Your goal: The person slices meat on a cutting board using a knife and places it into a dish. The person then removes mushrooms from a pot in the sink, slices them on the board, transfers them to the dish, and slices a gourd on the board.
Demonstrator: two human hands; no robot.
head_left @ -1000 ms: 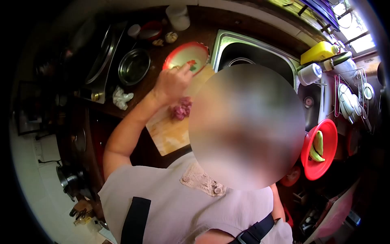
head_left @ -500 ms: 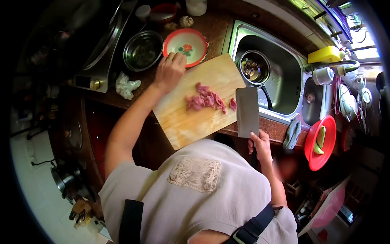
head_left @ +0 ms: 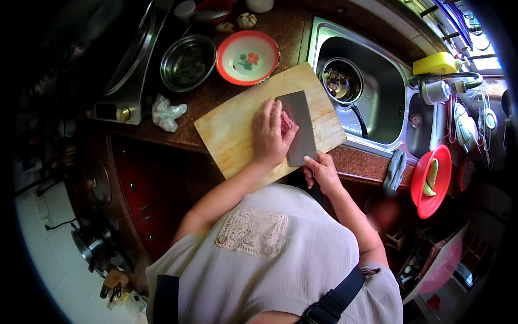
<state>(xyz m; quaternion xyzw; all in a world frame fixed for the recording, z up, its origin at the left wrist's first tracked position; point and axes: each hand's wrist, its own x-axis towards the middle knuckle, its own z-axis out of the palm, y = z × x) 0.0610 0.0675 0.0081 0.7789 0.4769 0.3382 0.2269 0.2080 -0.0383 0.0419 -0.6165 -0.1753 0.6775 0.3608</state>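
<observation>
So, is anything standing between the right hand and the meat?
Yes, the cleaver: the right hand grips its handle, and the blade lies between that hand and the meat. The left hand is over the meat from the opposite side. Whether the blade touches the meat, I can't tell.

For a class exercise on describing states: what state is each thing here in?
Meat: raw, partly covered
Cleaver: held beside the meat
Left hand: over the meat
Right hand: gripping the cleaver
Flowered bowl: empty
Metal bowl: contents unclear
Saucepan: upright, holding dark pieces
Red basin: holding green vegetables
Plastic bag: crumpled
Garlic: whole
</observation>
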